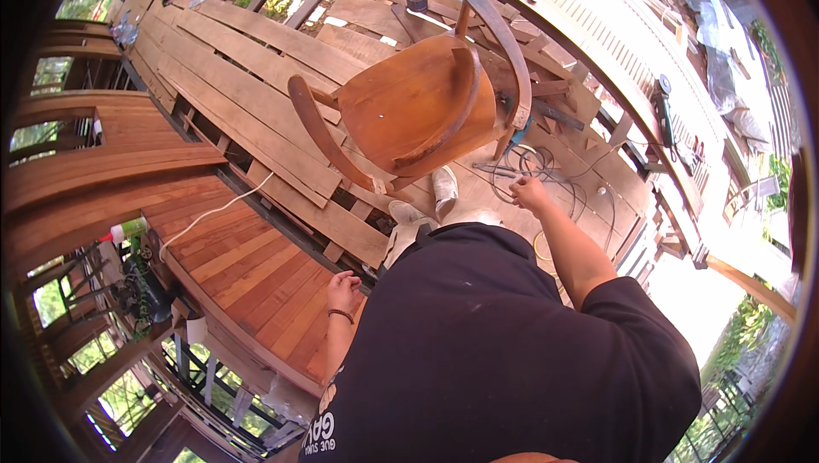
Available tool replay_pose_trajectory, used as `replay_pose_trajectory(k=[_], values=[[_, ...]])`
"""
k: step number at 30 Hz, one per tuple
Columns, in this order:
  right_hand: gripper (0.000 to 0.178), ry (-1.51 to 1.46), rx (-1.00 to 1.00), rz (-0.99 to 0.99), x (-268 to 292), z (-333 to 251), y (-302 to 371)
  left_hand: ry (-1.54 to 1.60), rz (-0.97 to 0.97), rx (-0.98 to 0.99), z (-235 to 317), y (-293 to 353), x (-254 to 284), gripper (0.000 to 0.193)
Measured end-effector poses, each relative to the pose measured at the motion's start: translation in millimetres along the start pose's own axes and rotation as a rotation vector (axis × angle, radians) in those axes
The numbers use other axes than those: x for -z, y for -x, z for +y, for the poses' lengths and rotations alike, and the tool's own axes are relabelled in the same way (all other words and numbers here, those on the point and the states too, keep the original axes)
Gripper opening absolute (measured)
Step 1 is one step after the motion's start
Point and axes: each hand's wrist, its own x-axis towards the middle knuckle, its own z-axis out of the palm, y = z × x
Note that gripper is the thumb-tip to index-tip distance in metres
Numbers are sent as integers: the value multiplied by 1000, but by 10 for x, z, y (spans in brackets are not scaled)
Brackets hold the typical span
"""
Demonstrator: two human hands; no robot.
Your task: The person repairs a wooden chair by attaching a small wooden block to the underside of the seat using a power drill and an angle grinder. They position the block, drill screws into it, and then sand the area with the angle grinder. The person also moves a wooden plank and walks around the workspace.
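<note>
Our left hand (344, 292) hangs loosely curled, empty; our right hand (531, 195) pinches narrow, contents unclear; wooden armchair (401, 105) ahead of both.

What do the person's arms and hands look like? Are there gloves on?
No gloves: the bare left hand and bare right hand both show. A thin, dark, round bracelet circles the left wrist. A short, black cloth sleeve covers the upper right arm.
</note>
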Motion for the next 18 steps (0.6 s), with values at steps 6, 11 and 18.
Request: replay_pose_trajectory(k=[6, 11, 18], values=[[19, -34, -74, 28, -31, 413, 246, -9, 49, 186, -367, -275, 503, 21], [24, 75, -131, -3, -293, 451, 739, -14, 119, 94, -183, -437, 791, 20], [34, 646, 172, -188, -351, 250, 242, 177, 225, 9, -412, -105, 491, 21]])
